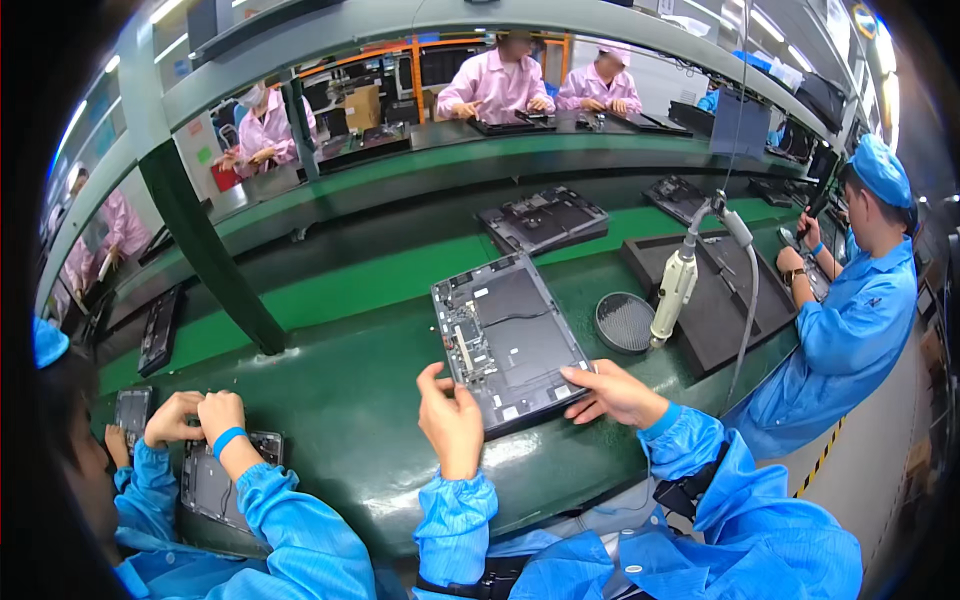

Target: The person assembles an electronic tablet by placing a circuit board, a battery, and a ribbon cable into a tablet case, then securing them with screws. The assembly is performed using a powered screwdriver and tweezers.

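An opened dark laptop chassis [515,335] lies on the green bench in front of me, its inner boards and black battery panels facing up. My left hand [450,420] is at its near left corner, thumb and forefinger pinched close against the edge. Resting on the near right corner is my right hand [615,392], fingers spread flat and touching the chassis. Whether either hand actually grips it I cannot tell. Both my sleeves are blue.
A white electric screwdriver [675,290] hangs on a cable above a round mesh dish [624,322] and a black tray [715,295]. Another chassis [545,218] lies farther back. Workers in blue sit at my left [225,470] and right [855,310]; pink-coated workers sit across.
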`<action>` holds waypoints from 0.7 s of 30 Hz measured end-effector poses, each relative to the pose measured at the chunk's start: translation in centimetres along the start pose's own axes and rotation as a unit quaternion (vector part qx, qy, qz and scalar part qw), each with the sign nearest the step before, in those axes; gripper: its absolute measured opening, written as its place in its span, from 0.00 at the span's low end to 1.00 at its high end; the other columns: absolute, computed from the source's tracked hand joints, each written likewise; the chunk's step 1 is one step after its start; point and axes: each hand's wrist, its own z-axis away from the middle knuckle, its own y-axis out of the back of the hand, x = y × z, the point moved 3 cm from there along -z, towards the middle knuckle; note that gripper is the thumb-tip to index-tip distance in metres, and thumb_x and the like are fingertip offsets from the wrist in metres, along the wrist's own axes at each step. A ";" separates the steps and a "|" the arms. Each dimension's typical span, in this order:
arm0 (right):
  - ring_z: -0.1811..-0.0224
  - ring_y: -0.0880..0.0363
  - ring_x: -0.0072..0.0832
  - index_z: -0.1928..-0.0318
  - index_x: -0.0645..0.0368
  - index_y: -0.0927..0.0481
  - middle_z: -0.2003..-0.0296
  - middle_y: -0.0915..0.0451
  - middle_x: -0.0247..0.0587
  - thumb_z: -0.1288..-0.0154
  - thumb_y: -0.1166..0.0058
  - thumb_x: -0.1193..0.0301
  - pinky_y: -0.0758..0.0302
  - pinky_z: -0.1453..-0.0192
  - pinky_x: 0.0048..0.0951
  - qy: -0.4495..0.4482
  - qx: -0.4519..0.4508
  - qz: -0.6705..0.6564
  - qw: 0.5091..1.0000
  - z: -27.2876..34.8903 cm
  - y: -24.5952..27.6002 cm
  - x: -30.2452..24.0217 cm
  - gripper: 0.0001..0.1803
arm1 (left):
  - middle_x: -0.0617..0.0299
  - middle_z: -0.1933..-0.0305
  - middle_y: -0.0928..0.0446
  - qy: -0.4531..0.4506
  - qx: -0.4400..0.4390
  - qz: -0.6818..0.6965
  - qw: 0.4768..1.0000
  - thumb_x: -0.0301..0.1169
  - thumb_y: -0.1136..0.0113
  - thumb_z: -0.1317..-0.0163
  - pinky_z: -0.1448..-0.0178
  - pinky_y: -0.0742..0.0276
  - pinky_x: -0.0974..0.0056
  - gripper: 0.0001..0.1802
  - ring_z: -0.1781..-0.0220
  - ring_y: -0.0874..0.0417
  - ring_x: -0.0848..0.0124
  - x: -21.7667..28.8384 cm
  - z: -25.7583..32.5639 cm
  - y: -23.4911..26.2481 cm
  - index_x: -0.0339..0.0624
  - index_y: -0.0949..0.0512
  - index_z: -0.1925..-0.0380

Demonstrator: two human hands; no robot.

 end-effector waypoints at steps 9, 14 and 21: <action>0.58 0.20 0.36 0.45 0.70 0.33 0.51 0.25 0.48 0.30 0.55 0.62 0.16 0.57 0.31 0.111 -0.008 -0.231 0.967 -16.4 -8.8 -7.5 0.23 | 0.52 0.44 0.35 -0.058 0.137 0.078 0.986 0.31 0.44 0.38 0.51 0.31 0.61 0.23 0.47 0.32 0.62 -0.1 -0.6 1.5 0.35 0.35 0.45; 0.37 0.35 0.47 0.34 0.69 0.50 0.36 0.41 0.55 0.36 0.45 0.55 0.29 0.39 0.43 0.188 -0.002 -0.220 0.957 -20.0 -9.3 -9.4 0.42 | 0.51 0.47 0.35 -0.077 0.092 0.038 0.992 0.31 0.43 0.38 0.55 0.27 0.62 0.21 0.49 0.29 0.62 -0.7 -1.0 0.4 0.34 0.34 0.48; 0.44 0.28 0.39 0.31 0.66 0.54 0.40 0.34 0.54 0.35 0.45 0.61 0.25 0.44 0.34 0.182 -0.049 -0.099 0.977 -11.4 -4.8 -4.5 0.42 | 0.53 0.48 0.33 -0.076 0.046 -0.001 0.996 0.30 0.42 0.40 0.58 0.27 0.64 0.19 0.51 0.28 0.63 -0.7 -1.1 -0.8 0.35 0.31 0.51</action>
